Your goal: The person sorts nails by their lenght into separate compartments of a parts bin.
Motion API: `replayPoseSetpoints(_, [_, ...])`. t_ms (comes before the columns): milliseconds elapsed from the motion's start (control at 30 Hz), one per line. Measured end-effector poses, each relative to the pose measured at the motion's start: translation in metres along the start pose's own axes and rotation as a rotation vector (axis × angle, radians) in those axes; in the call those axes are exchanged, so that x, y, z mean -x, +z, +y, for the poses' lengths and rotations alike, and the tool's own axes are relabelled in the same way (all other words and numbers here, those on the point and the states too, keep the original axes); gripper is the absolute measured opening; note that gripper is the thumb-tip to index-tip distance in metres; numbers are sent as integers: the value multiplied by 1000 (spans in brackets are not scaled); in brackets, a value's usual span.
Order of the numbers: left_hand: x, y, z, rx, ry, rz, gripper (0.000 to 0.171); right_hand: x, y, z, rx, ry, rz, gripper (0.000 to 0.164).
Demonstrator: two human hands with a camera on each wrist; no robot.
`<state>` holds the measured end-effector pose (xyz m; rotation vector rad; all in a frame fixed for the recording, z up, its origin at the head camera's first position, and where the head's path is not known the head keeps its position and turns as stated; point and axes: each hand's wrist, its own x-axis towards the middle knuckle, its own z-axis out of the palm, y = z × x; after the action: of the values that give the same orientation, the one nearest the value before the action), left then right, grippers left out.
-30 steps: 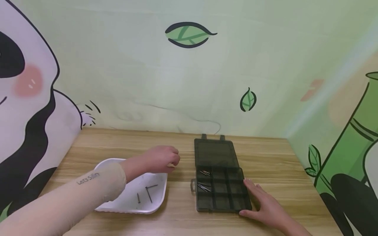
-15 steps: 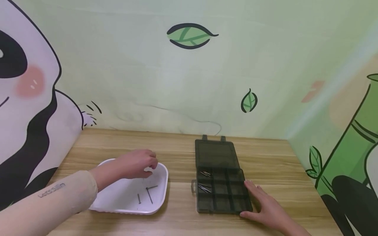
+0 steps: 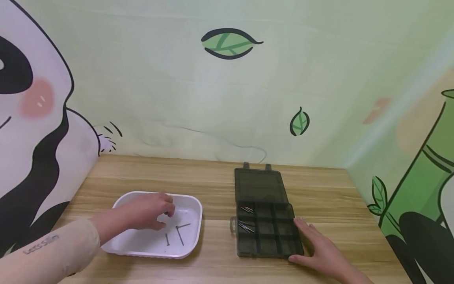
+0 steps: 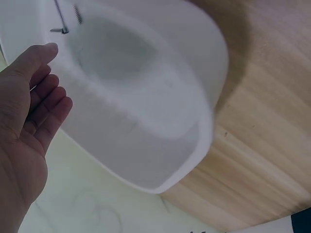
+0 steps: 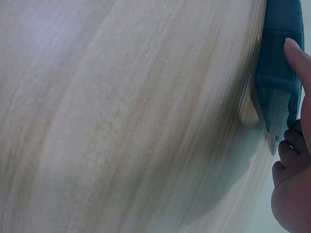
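In the head view, my left hand (image 3: 150, 211) hovers over the white tray (image 3: 142, 252), its thumb and fingers loosely bent and apart. The left wrist view shows nothing between those fingers. To the right of this hand, a short screw (image 3: 167, 239) and two longer thin metal pieces, screws or nails (image 3: 180, 236), lie in the tray. My right hand (image 3: 320, 246) rests against the right side of the dark compartment box (image 3: 266, 254), thumb at its near corner. Thin metal fasteners (image 3: 246, 227) lie in two of the box's left compartments.
The box's see-through dark lid (image 3: 260, 185) is folded back toward the wall (image 3: 159, 98), with two latches at its far edge. Tray and box stand apart on the wooden table (image 3: 216, 240). A printed panda wall borders the table on the left.
My left hand has moved left and toward me, from the gap between tray and box to over the tray, its fingers loosening. The right hand has stayed at the box.
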<state>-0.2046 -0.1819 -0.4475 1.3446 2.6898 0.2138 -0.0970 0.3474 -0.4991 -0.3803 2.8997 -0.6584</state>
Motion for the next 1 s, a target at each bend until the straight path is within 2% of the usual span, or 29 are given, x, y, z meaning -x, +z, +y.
replayPoseSetpoints(100, [3, 6, 1, 13, 4, 0, 25, 0, 0, 0, 3, -2, 2, 111])
replayPoseSetpoints(300, [8, 18, 1, 18, 52, 34, 26, 1, 1, -1, 7, -8, 18, 110])
replayPoseSetpoints(567, [9, 33, 1, 68, 80, 47, 28, 0, 1, -1, -2, 0, 11, 110])
replayPoseSetpoints(1000, [7, 47, 4, 32, 151, 76, 31, 1, 1, -2, -4, 0, 15, 110])
